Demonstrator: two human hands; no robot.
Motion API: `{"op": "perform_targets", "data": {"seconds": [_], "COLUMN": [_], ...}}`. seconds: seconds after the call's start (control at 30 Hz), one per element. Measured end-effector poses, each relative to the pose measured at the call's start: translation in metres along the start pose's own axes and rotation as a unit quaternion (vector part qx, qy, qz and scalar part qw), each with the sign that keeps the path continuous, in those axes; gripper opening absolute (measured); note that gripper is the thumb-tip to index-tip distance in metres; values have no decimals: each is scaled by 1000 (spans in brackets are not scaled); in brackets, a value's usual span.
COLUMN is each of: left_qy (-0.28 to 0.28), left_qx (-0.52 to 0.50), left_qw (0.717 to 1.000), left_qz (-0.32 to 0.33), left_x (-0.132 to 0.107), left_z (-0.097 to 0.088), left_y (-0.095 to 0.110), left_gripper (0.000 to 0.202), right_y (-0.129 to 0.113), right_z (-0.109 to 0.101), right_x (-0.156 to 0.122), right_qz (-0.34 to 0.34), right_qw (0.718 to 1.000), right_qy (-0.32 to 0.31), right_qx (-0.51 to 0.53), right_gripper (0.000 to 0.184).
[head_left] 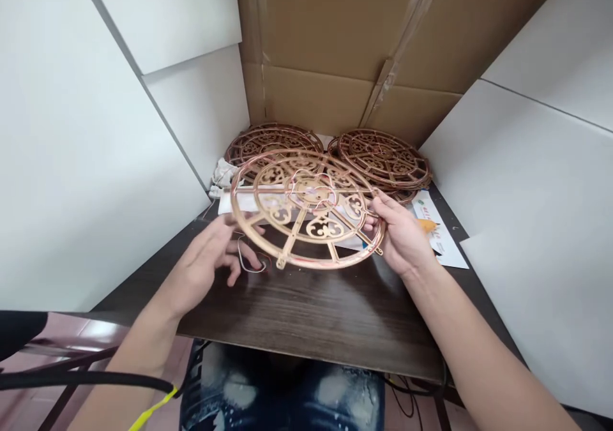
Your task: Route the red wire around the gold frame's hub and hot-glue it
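At the far left stands a white panel (81, 143), and a black cable (81, 380) with a yellow strip (153, 408) crosses low near the left forearm. The left hand (205, 262) is open with the fingers spread, and it has no firm hold; its fingertips are just under the near-left edge of the copper-coloured fretwork disc (306, 207), but I cannot tell if they touch it. Thin red and white wires (251, 262) lie just beside these fingers. The disc is in the air above a dark wood-grain desk (311, 316), tilted a little, and the right hand (402, 236) carries it alone: the fingers are half closed and pinch the rim on the right side. This hold at the rim is good because the fingers stay off the delicate pattern and the wires. The disc has a thin outer ring, straight spokes and scroll-shaped cut-outs, with fine wires looped around its centre. Behind it lie two similar discs (272, 140) (383, 159) against a cardboard sheet (335, 35), with a crumpled white cloth (223, 174) at the left and a printed leaflet (438, 233) at the right.
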State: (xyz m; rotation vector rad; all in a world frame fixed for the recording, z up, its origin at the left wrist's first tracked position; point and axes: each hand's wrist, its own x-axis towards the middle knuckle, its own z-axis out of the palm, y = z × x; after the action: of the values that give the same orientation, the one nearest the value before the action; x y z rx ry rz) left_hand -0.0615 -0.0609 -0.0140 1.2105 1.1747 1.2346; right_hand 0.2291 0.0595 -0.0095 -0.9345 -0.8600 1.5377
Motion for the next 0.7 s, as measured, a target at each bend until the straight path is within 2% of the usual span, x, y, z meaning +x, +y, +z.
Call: {"op": "perform_targets", "data": {"seconds": [0.03, 0.1, 0.2, 0.3, 0.37, 0.53, 0.7], "left_qy": [45, 122, 164, 153, 141, 107, 105], "left_qx": [66, 199, 348, 449, 486, 514, 535], "left_qw": [997, 970, 915, 862, 837, 817, 796], "left_qz": [18, 60, 120, 181, 209, 238, 264], "left_x": [-8, -20, -31, -32, -29, -25, -30], "left_z": [1, 4, 10, 11, 9, 7, 11], "left_y": [-3, -8, -14, -20, -24, -29, -25], "left_gripper": [41, 35, 22, 18, 18, 14, 10], "right_y": [0, 1, 3, 5, 6, 7, 11], "right_z": [-1, -1, 1, 7, 11, 18, 14], "right_x": [1, 2, 2, -2, -6, -15, -15], "right_qz": [-2, -7, -11, -4, 12, 48, 39], "right_qw": [1000, 999, 998, 998, 999, 999, 988], "right_qy": [8, 24, 41, 34, 22, -11, 1], "right_qx": [13, 34, 50, 49, 39, -20, -148], "right_gripper": [30, 26, 22, 24, 27, 30, 51]}}
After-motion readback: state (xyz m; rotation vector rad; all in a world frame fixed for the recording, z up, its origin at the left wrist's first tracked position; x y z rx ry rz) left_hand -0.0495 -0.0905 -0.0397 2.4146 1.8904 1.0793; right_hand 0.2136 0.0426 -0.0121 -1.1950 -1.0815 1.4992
